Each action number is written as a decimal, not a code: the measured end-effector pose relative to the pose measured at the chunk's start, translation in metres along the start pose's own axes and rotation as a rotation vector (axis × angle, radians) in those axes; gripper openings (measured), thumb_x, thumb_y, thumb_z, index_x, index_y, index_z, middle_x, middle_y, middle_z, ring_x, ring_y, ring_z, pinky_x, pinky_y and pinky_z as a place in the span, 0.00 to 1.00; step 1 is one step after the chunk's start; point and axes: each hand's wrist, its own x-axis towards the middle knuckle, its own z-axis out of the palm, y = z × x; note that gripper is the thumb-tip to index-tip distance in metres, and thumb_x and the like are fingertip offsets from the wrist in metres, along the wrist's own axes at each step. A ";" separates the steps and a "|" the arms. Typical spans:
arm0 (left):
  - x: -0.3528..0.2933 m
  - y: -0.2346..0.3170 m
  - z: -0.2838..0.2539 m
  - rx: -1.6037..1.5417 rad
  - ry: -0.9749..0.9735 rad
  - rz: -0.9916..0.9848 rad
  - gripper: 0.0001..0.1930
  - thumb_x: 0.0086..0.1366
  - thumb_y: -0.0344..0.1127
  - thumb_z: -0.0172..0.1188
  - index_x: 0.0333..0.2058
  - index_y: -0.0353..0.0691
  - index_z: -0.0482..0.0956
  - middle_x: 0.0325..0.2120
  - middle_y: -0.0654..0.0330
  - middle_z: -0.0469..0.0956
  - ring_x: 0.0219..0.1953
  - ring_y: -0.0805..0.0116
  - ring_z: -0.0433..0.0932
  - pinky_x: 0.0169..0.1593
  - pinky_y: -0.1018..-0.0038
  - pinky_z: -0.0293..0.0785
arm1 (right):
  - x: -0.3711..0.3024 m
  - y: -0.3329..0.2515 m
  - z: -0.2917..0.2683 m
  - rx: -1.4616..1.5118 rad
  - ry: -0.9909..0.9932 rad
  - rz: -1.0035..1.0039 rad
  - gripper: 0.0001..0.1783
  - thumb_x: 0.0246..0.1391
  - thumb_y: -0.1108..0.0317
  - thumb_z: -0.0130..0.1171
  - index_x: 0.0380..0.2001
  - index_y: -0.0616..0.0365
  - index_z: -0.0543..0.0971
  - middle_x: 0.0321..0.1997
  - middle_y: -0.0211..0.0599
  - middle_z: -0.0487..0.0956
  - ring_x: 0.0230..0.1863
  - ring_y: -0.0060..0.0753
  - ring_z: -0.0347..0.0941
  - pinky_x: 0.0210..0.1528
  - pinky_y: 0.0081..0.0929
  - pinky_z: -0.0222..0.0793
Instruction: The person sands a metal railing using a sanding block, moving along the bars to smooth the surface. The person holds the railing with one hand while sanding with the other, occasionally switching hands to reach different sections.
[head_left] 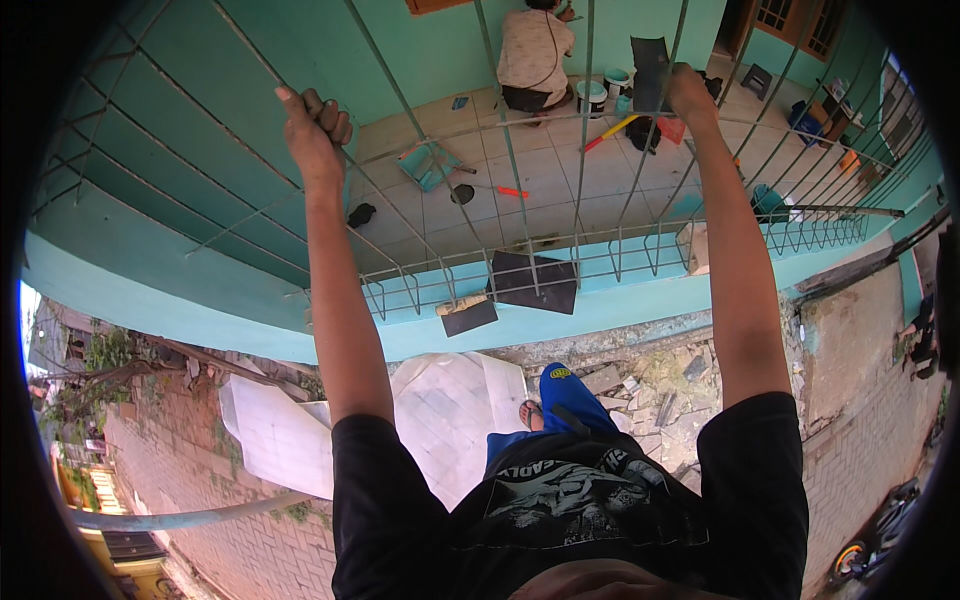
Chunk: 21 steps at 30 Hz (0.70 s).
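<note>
My left hand [317,130] is closed round a bar of the metal fence [400,107] that stands on the turquoise wall. Farther right, my raised right hand [690,95] is closed at the edge of a dark grey sheet [650,72], which looks like sandpaper; its fingertips are hidden. On the wall's ledge below lie another dark sheet [535,283] and a scraper [468,317] with a light handle and a wide dark blade. Both sit between my arms, touched by neither hand.
Behind the bars, a person [535,50] crouches by the green wall. Paint buckets [591,97], a turquoise dustpan [428,167] and a yellow-and-red handle [608,133] are on the tiles. Below me are a white sheet [455,400] and broken rubble [665,395].
</note>
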 end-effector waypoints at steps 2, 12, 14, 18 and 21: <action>0.000 0.000 0.001 -0.001 0.000 -0.006 0.30 0.69 0.67 0.39 0.19 0.50 0.48 0.14 0.72 0.42 0.16 0.77 0.41 0.20 0.75 0.39 | 0.002 0.004 0.002 0.010 0.003 -0.006 0.24 0.54 0.55 0.51 0.48 0.60 0.75 0.51 0.51 0.78 0.54 0.53 0.74 0.53 0.45 0.69; 0.001 -0.001 0.001 -0.011 -0.009 -0.010 0.30 0.69 0.67 0.39 0.19 0.51 0.48 0.14 0.72 0.42 0.16 0.77 0.40 0.20 0.74 0.39 | 0.007 0.007 0.003 0.021 -0.012 0.004 0.25 0.56 0.53 0.50 0.49 0.59 0.75 0.52 0.51 0.78 0.55 0.54 0.73 0.54 0.46 0.69; 0.003 -0.001 -0.003 -0.008 -0.004 -0.016 0.30 0.69 0.67 0.39 0.19 0.51 0.48 0.14 0.72 0.42 0.16 0.77 0.41 0.20 0.74 0.39 | 0.011 0.007 0.011 0.019 -0.015 -0.018 0.25 0.57 0.53 0.49 0.49 0.59 0.75 0.51 0.52 0.78 0.55 0.55 0.73 0.54 0.47 0.69; 0.002 -0.001 -0.005 0.013 0.001 -0.017 0.29 0.71 0.65 0.34 0.19 0.51 0.49 0.15 0.72 0.43 0.17 0.77 0.41 0.20 0.75 0.40 | 0.043 0.045 0.052 -0.032 0.123 -0.134 0.24 0.58 0.52 0.47 0.49 0.59 0.75 0.53 0.52 0.77 0.56 0.54 0.72 0.53 0.47 0.69; 0.010 -0.031 -0.015 0.001 0.317 -0.003 0.23 0.73 0.54 0.41 0.21 0.48 0.64 0.16 0.71 0.58 0.15 0.77 0.56 0.19 0.77 0.55 | 0.075 0.072 0.058 -0.038 0.147 -0.466 0.18 0.60 0.60 0.46 0.38 0.67 0.73 0.36 0.55 0.74 0.41 0.56 0.69 0.44 0.46 0.65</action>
